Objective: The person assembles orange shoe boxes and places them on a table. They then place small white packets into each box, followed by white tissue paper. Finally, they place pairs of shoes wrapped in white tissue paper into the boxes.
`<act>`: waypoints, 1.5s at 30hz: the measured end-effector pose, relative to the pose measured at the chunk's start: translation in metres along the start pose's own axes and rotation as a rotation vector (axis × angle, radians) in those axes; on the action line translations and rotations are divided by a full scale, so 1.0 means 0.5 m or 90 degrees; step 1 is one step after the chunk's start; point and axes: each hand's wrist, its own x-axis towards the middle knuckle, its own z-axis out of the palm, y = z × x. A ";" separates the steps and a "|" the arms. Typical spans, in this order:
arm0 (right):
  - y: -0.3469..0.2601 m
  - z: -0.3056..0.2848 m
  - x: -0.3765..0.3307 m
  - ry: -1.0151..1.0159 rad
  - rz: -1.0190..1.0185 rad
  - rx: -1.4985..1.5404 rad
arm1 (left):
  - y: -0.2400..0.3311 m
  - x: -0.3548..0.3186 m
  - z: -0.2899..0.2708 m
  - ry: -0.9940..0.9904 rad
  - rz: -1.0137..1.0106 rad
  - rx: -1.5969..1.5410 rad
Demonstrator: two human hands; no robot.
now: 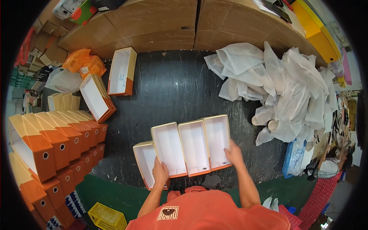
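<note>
Three boxes (193,147) span left grip (160,173) to right grip (234,155).

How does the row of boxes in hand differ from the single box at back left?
The row of boxes has four; the single box is just one. The left hand and right hand grip the row; neither touches the single box. The row is nearer, the single box farther back. Both show white insides with cream and orange outsides.

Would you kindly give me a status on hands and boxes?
Left hand on four open boxes, left side; right hand, right end. Boxes side by side, leftmost set nearer. White heap off right, apart from boxes.
</note>
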 end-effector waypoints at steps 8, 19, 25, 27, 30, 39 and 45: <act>-0.197 -0.072 0.506 0.085 -0.156 -0.116 | 0.213 0.200 -0.141 0.058 0.074 0.001; -0.215 -0.108 0.617 0.304 -0.054 -0.159 | 0.390 0.857 -0.169 -0.054 0.134 0.033; -0.243 -0.149 0.559 0.506 -0.233 -0.104 | 0.371 0.591 -0.163 0.375 0.383 -0.196; -0.308 -0.114 0.408 0.298 -0.250 -0.011 | 0.287 0.397 -0.186 0.325 0.285 -0.315; -0.334 -0.031 0.341 -0.223 -0.405 -0.068 | 0.096 0.151 -0.146 0.387 0.011 -0.409; -0.222 0.129 0.080 -0.338 -0.339 0.132 | -0.089 -0.167 -0.603 1.016 -0.038 -0.221; -0.072 0.165 -0.217 -0.430 -0.128 0.177 | 0.043 -0.136 -0.888 1.203 -0.154 -0.020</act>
